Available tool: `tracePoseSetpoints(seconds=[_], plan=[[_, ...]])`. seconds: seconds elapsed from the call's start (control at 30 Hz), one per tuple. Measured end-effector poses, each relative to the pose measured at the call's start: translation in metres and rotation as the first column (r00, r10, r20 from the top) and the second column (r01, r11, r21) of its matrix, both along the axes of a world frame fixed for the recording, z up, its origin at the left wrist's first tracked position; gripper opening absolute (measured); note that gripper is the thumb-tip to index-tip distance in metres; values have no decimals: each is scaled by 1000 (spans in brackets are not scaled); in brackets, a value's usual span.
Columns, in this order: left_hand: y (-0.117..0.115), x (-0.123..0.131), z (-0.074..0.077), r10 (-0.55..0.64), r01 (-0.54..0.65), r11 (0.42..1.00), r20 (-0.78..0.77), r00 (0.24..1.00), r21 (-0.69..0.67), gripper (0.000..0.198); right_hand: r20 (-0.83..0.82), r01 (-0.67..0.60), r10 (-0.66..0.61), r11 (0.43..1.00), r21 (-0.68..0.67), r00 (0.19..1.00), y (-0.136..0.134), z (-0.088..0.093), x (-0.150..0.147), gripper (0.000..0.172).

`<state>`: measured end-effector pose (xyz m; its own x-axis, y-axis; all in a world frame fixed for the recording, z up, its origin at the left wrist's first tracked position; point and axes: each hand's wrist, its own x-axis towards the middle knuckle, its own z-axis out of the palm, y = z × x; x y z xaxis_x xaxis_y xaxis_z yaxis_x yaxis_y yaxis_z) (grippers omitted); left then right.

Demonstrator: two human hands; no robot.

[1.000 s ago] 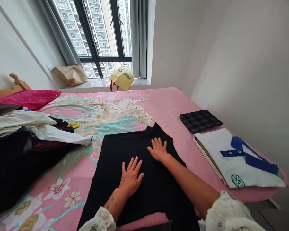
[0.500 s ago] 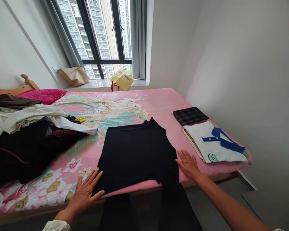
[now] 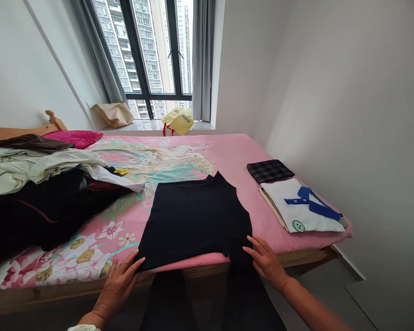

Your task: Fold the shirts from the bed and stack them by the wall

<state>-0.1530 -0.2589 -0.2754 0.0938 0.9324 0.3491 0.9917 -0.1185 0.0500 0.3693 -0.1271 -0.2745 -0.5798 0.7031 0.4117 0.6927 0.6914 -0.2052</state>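
Note:
A black garment (image 3: 196, 218) lies flat on the pink flowered bed sheet (image 3: 227, 156), with its lower part hanging over the bed's near edge. My left hand (image 3: 119, 285) rests at the garment's near left corner by the bed edge, fingers stretched out. My right hand (image 3: 266, 259) lies at the garment's near right side, fingers extended and touching the cloth where it drops over the edge. Neither hand grips anything that I can see.
A heap of unfolded clothes (image 3: 37, 188) covers the bed's left side. A folded white shirt with blue collar (image 3: 303, 211) and a folded dark plaid cloth (image 3: 269, 170) lie at the right. A yellow bag (image 3: 178, 121) and brown paper bag (image 3: 113, 114) sit on the windowsill.
Both hands have slid from the middle of the black garment outward and back to its near corners at the bed edge. The view has pulled back from the bed.

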Motion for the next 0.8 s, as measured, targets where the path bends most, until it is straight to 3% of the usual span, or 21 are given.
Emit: tracePoseSetpoints(seconds=[0.1, 0.23, 0.33, 0.47, 0.53, 0.6, 0.67, 0.73, 0.8], plan=[[-1, 0, 1, 4, -4, 1000, 51, 999, -3, 37, -81, -33, 30, 999, -31, 996, 6, 1, 3, 38], [0, -2, 4, -3, 0, 1000, 155, 988, 23, 30, -243, -26, 2, 995, -98, 970, 8, 5, 2, 32], [14, -5, 20, -11, -1, 999, 313, 950, 37, 23, -372, 0, -51, 991, -136, 927, 18, 19, -6, 30], [68, -8, 63, 153, -153, 987, 553, 819, -48, 30, -451, 116, -239, 952, -284, 860, 72, 54, -30, 28], [108, -8, 84, 296, -256, 955, 581, 758, -152, 34, -396, 198, -370, 890, -411, 840, 114, 69, -46, 31], [146, -7, 96, 390, -298, 921, 628, 674, -251, 39, -337, 254, -450, 834, -490, 827, 156, 74, -58, 33], [172, -6, 95, 456, -273, 890, 713, 533, -365, 44, -277, 289, -513, 767, -573, 812, 186, 68, -62, 37], [181, -5, 84, 513, -225, 858, 752, 414, -462, 47, -231, 296, -554, 699, -651, 800, 198, 55, -58, 44], [176, -4, 71, 557, -245, 830, 727, 402, -501, 50, -214, 281, -576, 649, -707, 789, 192, 43, -46, 51]])
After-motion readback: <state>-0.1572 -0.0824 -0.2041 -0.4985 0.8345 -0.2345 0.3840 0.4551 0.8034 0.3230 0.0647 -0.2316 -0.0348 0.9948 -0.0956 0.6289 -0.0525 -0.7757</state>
